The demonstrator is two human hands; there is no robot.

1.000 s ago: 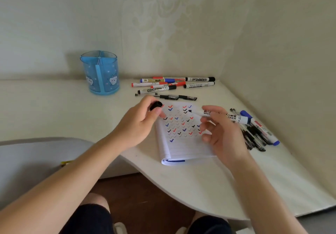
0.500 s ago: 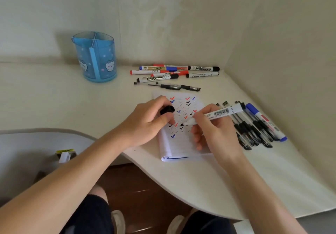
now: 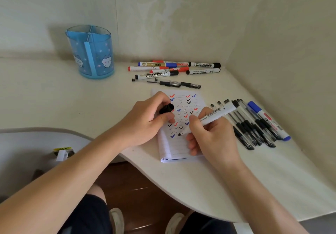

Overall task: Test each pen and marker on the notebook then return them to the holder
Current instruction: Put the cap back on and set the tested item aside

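Marker [image 3: 214,114] touches tip-down to one notebook [image 3: 174,150], pinched by the right hand [image 3: 212,137]; the left hand [image 3: 145,123] pinches its black cap [image 3: 167,108] over the notebook's left edge. Beyond the notebook lie seven markers [image 3: 158,74] and two pens [image 3: 172,84]; to its right, a row of black pens [image 3: 249,130] and one blue marker [image 3: 265,119]. One three-compartment holder [image 3: 91,55] stands beyond its left.

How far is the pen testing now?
Done: the notebook carries many red, blue and black ticks. In hand: the right hand holds an uncapped marker, tip at the page; the left hand holds its cap. Left: no pen stands in the blue holder; markers by the wall and pens at the right lie on the desk.
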